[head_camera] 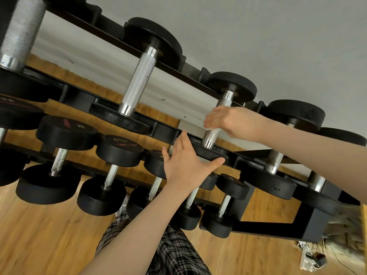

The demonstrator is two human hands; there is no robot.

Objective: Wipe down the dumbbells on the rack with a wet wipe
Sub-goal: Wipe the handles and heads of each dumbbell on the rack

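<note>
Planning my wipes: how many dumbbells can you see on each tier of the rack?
Top tier dumbbells: 5
Lower tier dumbbells: 6, one cut off at the left edge
Total: 11

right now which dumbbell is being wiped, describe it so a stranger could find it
Start at the black two-tier rack against the white wall and follow its upper tier. It is the dumbbell with a knurled silver handle. Alone among its neighbours, it has the right hand wrapped round its handle with a white wipe, and the left hand against its near black head.
</note>
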